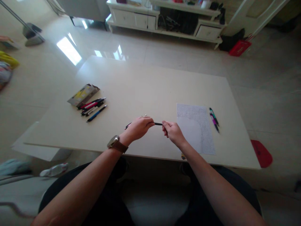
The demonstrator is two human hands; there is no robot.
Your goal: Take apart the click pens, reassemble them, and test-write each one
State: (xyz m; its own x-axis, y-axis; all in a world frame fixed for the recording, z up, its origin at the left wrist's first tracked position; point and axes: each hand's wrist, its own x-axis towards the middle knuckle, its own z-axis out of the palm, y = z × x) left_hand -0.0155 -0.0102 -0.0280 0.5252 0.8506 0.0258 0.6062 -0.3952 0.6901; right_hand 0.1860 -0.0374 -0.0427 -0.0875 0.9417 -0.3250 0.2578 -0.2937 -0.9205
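Both hands grip a thin black pen (158, 124) held level just above the table. My left hand (140, 126), with a watch (115, 142) on its wrist, is closed around one end. My right hand (173, 132) pinches the other end, beside a sheet of paper (191, 133) covered in fine marks along its top and right. Only a short stretch of the pen shows between the fingers. Under my left hand, a small dark tip (127, 126) of something pokes out, mostly hidden. Right of the paper lie a teal and black pen (213, 116) and a purple and black pen (214, 122).
On the white table (150, 84), several pens (92, 108) lie in a heap at the left, beside a grey and yellow box (84, 95). A blue pen (97, 113) lies next to them. The table's near edge runs just below my hands. A white cabinet (134, 18) stands beyond.
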